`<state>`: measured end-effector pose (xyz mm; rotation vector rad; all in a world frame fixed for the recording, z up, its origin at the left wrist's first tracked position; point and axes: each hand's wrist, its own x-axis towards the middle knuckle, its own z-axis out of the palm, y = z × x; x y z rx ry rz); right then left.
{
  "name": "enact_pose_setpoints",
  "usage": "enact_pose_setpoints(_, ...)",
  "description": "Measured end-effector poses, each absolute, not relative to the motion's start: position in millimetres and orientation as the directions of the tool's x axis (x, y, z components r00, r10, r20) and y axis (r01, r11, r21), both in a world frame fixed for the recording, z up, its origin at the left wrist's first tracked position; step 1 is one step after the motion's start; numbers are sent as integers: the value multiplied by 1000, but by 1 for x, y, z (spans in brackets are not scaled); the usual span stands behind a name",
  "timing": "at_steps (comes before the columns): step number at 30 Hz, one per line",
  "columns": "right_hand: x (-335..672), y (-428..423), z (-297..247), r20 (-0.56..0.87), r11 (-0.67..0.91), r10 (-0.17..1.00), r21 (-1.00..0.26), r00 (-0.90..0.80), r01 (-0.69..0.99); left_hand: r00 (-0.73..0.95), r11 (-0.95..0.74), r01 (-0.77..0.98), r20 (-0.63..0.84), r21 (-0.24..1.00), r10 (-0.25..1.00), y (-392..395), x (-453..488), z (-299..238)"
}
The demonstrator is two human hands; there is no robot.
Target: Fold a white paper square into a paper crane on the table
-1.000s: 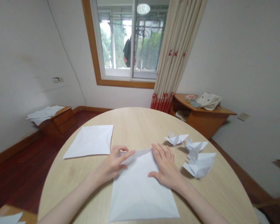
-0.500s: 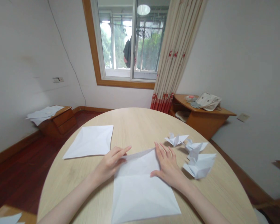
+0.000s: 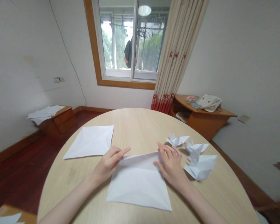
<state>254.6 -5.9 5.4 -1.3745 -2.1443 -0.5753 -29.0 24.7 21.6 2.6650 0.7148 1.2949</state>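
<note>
Both hands rest on the sheet [image 3: 138, 183] lying flat on the table [image 3: 135, 124]: left hand [image 3: 108, 163] loosely curled, index finger pressing its far edge; right hand [image 3: 171, 163] fingers bent, pinning its right corner. Cranes [image 3: 196, 155] lie just right.

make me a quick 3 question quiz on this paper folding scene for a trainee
1. True or false: both hands rest on the same sheet of paper.
2. Which side of the round table holds the folded paper figures: A near the left hand, B near the right hand, C the far edge?
3. What lies flat beyond the left hand?

Key
1. True.
2. B.
3. A second creased white sheet.
</note>
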Motion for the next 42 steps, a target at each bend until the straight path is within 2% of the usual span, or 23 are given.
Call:
enact_pose_setpoints(6, 257, -9, 9, 725, 454, 591, 64, -354, 889, 529, -887, 378, 725, 263, 441, 26, -30, 19)
enact_pose_setpoints(12, 255, -14, 14, 709, 529, 586, 32, -392, 848, 526, -875, 417, 720, 247, 453, 23, -29, 22)
enact_pose_setpoints(20, 245, -24, 26, 693, 619, 567, -2, -445, 785, 591, -881, 377, 659, 284, 465, 20, -32, 27)
enact_pose_setpoints(24, 242, -29, 26, 687, 657, 568, -46, -454, 753, 645, -867, 327, 582, 375, 495, 20, -30, 30)
enact_pose_setpoints(27, 237, -31, 21, 642, 646, 614, -76, -458, 759, 706, -839, 318, 481, 442, 520, 20, -26, 31)
enact_pose_setpoints(32, 231, -31, 11, 478, 605, 722, -87, -500, 791, 735, -782, 389, 348, 486, 582, 19, -21, 21)
enact_pose_setpoints(36, 228, -31, 8, 381, 593, 765, -102, -519, 799, 740, -771, 427, 307, 473, 599, 18, -17, 10)
enact_pose_setpoints(42, 220, -34, 6, 315, 583, 793, -142, -522, 800, 737, -783, 482, 301, 392, 605, 18, -10, -3)
